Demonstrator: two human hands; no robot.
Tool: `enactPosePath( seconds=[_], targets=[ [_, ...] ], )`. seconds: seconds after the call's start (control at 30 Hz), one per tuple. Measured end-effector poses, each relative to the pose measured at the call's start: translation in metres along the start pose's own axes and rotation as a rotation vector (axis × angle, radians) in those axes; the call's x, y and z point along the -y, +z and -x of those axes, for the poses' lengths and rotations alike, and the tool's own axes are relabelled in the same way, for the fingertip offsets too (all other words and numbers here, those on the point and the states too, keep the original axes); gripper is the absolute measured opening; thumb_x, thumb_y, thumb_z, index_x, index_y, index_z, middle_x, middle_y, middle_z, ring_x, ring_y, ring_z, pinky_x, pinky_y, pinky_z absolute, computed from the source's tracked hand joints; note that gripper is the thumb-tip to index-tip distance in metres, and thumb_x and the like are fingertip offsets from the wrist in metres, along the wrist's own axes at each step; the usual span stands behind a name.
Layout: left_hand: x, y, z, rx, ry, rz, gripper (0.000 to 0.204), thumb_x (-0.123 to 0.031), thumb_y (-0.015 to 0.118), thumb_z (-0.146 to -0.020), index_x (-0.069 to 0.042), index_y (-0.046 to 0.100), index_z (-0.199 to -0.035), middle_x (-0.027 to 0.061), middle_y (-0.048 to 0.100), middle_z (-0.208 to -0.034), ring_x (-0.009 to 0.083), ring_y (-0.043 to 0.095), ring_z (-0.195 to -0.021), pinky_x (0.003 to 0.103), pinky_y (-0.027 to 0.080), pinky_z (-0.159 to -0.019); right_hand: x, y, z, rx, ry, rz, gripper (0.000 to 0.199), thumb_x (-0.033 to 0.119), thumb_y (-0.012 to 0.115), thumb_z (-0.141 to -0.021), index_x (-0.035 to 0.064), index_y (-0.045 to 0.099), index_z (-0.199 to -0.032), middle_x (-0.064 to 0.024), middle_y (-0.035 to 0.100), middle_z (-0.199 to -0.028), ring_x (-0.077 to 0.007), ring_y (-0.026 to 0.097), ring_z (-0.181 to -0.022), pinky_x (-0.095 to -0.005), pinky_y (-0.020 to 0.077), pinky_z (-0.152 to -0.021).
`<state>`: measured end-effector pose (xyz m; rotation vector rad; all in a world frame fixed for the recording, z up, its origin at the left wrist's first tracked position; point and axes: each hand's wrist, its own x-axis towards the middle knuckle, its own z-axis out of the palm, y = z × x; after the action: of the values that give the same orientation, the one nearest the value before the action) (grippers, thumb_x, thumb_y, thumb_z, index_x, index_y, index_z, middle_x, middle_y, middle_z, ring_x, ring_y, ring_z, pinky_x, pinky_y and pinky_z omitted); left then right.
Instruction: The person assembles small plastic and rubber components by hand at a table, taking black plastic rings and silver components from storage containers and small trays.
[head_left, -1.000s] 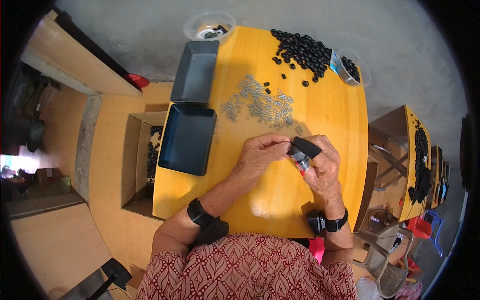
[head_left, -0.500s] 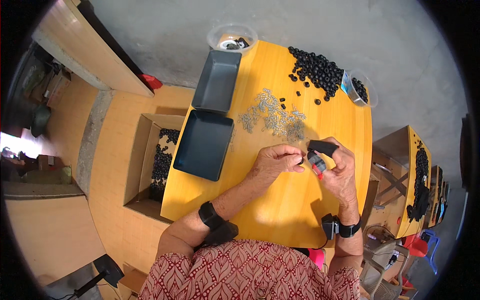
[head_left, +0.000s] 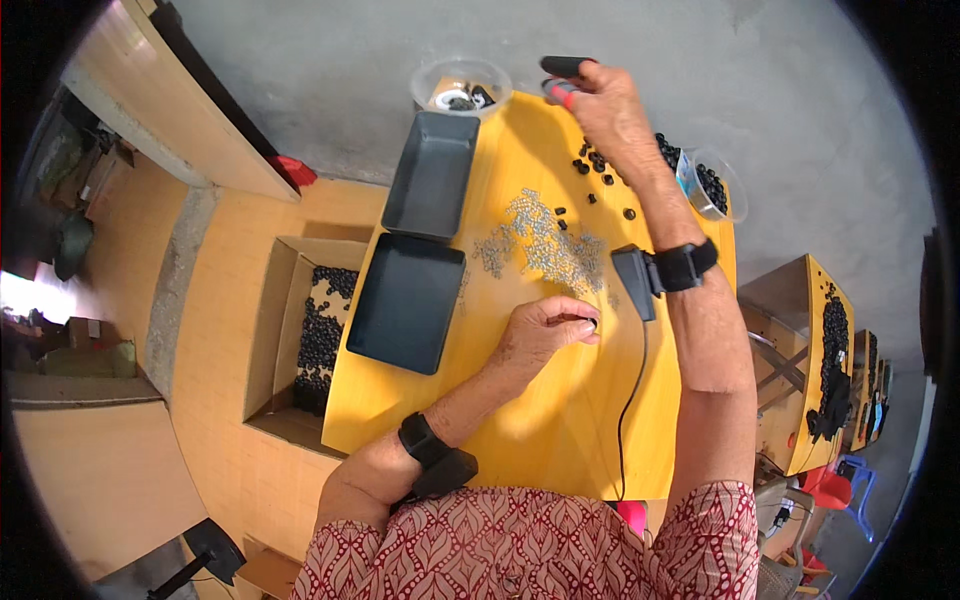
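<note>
My left hand [head_left: 545, 338] is above the near middle of the yellow table, thumb and forefinger pinched on a small black round part [head_left: 593, 322]. At the far edge, my right hand [head_left: 608, 108] reaches out over the black parts [head_left: 597, 160], its forearm hiding much of that pile. Dark, grey and red coverings wrap some of its fingertips; the fingers are stretched out and apart, with nothing visible in them. Between the hands lies a spread of small silvery metal pieces [head_left: 545, 240], with a few loose black parts [head_left: 561, 218] at its edge.
Two dark trays [head_left: 405, 300] stand along the table's left side. A clear bowl [head_left: 462, 75] is at the far left corner, a clear tub of black parts [head_left: 712, 185] at the far right. A cardboard box [head_left: 262, 340] sits left of the table. A cable [head_left: 640, 380] trails from my right wristband.
My right hand has moved from beside my left hand to the far edge, over the black pile. My left hand stays almost in place, still pinching the black part.
</note>
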<state>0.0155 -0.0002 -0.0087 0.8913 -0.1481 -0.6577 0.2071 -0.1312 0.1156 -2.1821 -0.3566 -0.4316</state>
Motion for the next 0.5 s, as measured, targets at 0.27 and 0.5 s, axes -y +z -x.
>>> enactPosePath(
  seconds=[0.27, 0.5],
  targets=[
    [-0.005, -0.003, 0.001, -0.024, 0.018, -0.011, 0.018, 0.0, 0.064, -0.086, 0.003, 0.064, -0.104, 0.0082, 0.064, -0.103, 0.019, 0.063, -0.097, 0.031, 0.051, -0.09, -0.04, -0.086, 0.085, 0.073, 0.323, 0.221, 0.022, 0.013, 0.064, -0.085, 0.0012, 0.069, -0.103, -0.0052, 0.067, -0.076, -0.0093, 0.057, -0.069, -0.0272, 0.0467, -0.064],
    [-0.007, 0.0, 0.003, -0.069, -0.02, 0.001, 0.019, 0.001, 0.066, -0.084, 0.0, 0.065, -0.104, 0.0077, 0.065, -0.103, 0.0178, 0.062, -0.096, 0.031, 0.051, -0.091, -0.063, -0.104, 0.125, 0.073, 0.417, 0.308, 0.017, 0.008, 0.063, -0.083, 0.0001, 0.068, -0.097, -0.0027, 0.064, -0.072, -0.0084, 0.054, -0.067, -0.0274, 0.0443, -0.062]
  ],
)
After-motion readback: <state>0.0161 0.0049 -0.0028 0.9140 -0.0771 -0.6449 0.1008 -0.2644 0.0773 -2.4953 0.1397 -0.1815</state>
